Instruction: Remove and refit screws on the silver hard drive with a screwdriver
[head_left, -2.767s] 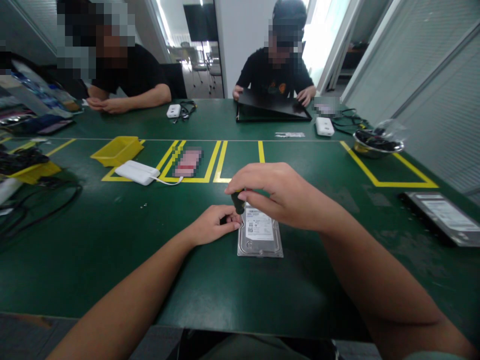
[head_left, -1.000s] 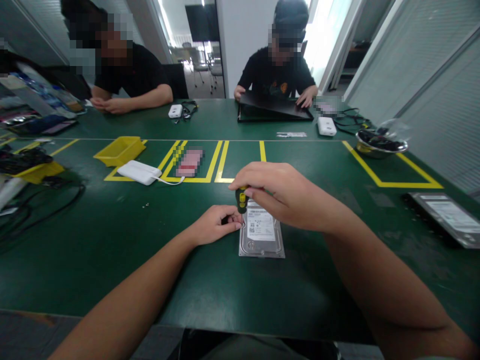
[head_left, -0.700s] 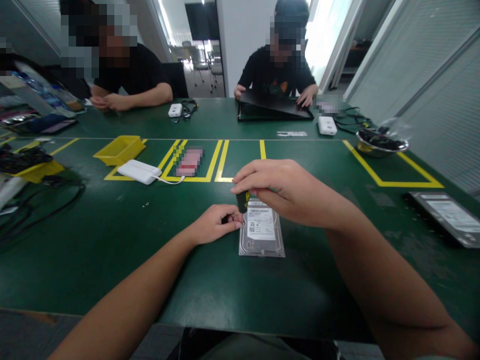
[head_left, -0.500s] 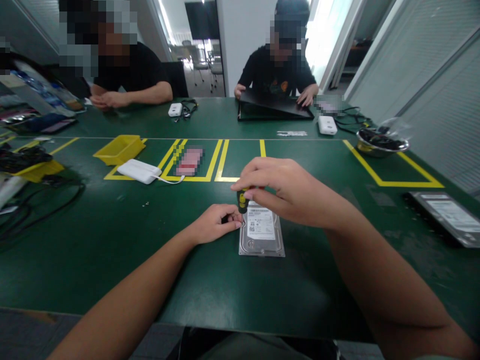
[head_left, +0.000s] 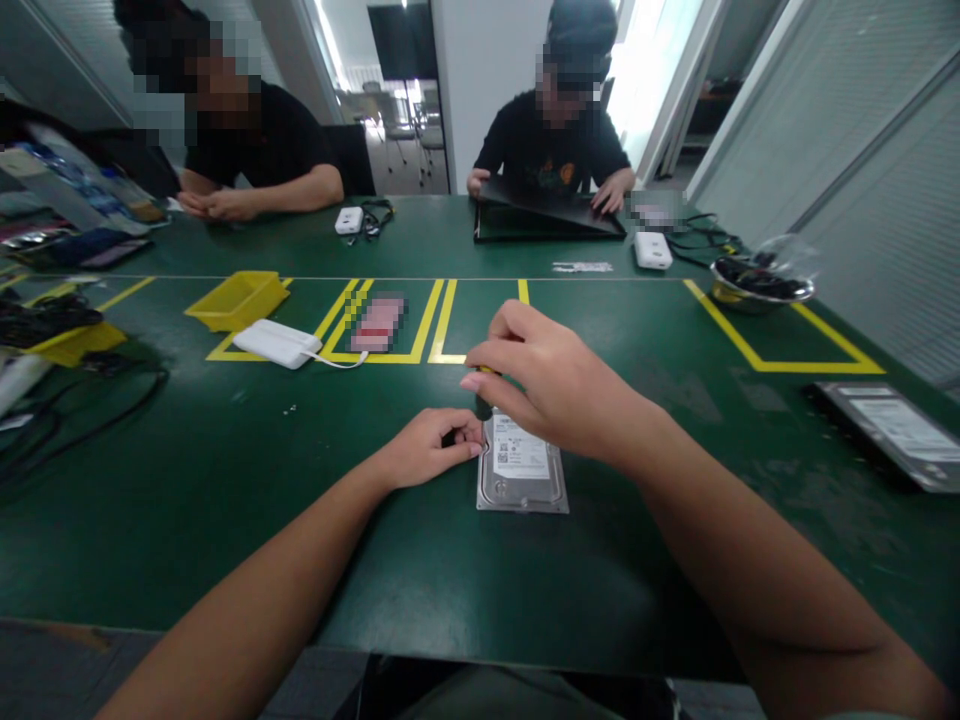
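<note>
A silver hard drive (head_left: pixel 523 467) with a white label lies flat on the green table (head_left: pixel 225 470) in front of me. My right hand (head_left: pixel 559 385) is closed round the black and yellow handle of a small screwdriver (head_left: pixel 484 403), held upright over the drive's far left corner. Most of the handle is hidden by my fingers. My left hand (head_left: pixel 427 448) rests on the table against the drive's left edge, its fingers pinched by the screwdriver's lower end. What they pinch is hidden.
A yellow bin (head_left: pixel 238 298), a white box with a cable (head_left: pixel 274 343) and yellow floor-tape markings (head_left: pixel 439 322) lie beyond. A second drive (head_left: pixel 889 430) sits at right, a metal bowl (head_left: pixel 759 283) farther back. Two people sit across; one handles a black laptop (head_left: pixel 547 212). Cables (head_left: pixel 67 420) lie at left.
My right hand's fingers have shifted round the screwdriver handle, turning it in place; now they cover nearly all of it. The left hand and the drive have stayed put.
</note>
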